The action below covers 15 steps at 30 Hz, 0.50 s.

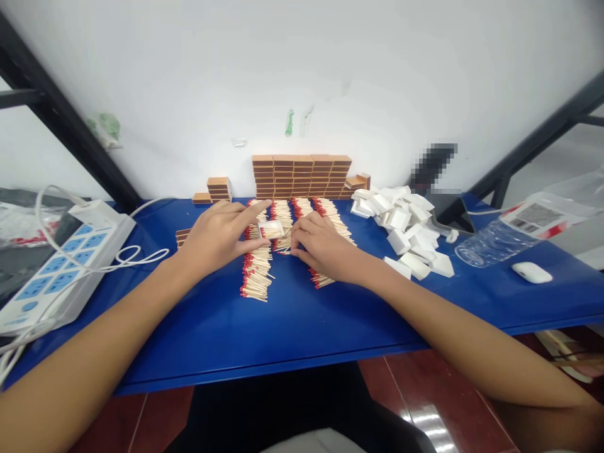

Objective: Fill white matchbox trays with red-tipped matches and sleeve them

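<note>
Rows of red-tipped matches (257, 274) lie in the middle of a blue table (264, 327). My left hand (219, 236) rests over the left row, its thumb and forefinger pinching a small white matchbox tray (271, 229). My right hand (318, 245) is curled, its fingertips pressed on a bunch of matches (284, 246) just right of the tray. A stack of brown matchbox sleeves (299, 176) stands against the wall behind the matches.
A heap of white inner trays (408, 229) lies to the right. Further right are a clear plastic bottle (491, 242) on its side and a small white case (531, 272). A white and blue power strip (61, 261) with cables sits at the left. Black frame struts slant at both sides.
</note>
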Tool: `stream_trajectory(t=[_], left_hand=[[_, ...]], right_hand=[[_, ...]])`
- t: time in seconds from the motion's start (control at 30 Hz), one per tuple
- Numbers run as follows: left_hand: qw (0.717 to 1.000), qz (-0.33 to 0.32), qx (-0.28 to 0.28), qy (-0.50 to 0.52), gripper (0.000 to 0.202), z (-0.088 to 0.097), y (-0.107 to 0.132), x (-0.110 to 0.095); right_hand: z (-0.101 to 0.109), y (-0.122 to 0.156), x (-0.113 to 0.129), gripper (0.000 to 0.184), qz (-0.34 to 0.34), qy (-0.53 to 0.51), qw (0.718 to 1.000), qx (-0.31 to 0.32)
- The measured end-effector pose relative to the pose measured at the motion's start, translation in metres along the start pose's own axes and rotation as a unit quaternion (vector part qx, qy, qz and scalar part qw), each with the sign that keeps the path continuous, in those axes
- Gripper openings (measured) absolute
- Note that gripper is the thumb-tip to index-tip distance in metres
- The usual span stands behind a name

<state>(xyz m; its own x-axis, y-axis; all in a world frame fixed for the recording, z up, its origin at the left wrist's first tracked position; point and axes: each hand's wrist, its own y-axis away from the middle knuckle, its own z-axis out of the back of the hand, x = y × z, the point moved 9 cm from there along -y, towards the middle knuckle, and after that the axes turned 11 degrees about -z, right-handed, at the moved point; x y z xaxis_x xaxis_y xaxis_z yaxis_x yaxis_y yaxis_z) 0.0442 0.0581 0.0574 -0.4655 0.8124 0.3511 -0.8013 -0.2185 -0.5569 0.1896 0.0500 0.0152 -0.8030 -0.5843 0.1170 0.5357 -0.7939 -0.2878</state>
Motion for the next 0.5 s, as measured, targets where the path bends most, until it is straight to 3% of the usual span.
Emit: stream_trajectory(t=[0.2,0.5], left_hand=[[1.0,0.004,0.023,0.008,0.068,-0.006,-0.001,-0.002],[0.995,-0.008,-0.001,0.096,0.066,-0.003,-0.01,-0.027]], right_hand=[[0.018,0.0,0.003,0.011,-0.012,-0.089,0.995,-0.041],[0.024,-0.001,0.004,0.013,-0.032,-0.053,0.995,-0.073]])
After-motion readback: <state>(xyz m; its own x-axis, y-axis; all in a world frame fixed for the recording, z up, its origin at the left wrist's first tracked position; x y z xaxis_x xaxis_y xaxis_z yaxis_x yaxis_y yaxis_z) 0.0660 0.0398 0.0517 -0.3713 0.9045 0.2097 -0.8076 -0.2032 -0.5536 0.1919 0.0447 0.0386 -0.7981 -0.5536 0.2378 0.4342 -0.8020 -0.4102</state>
